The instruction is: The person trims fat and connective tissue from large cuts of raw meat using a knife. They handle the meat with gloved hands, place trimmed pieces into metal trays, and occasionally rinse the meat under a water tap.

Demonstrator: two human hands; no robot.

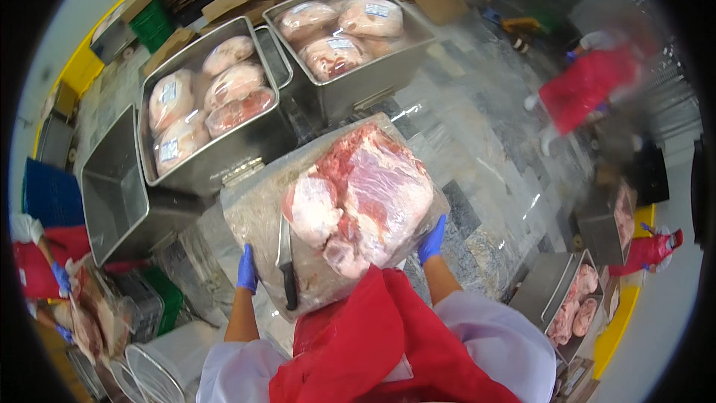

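A worn, pale cutting board point(257, 213) is in front of me, with my hands at its opposite sides. My left hand point(247, 269), in a blue glove, grips the left edge, its fingers partly hidden. At the right edge my right hand point(432, 242), gloved in blue too, holds the board the same way. On the board rests a large raw cut of meat point(384, 186), pink and red with white fat, touched by neither hand. A knife point(288, 280) with a black handle lies left of the meat, nearer my left hand.
Beyond the board stand two metal bins point(257, 130) point(347, 93) of wrapped meat. Left of them is an open metal bin point(112, 194). Co-workers in red aprons are at left point(56, 254) and right point(589, 86). More meat fills a bin point(537, 291) at lower right.
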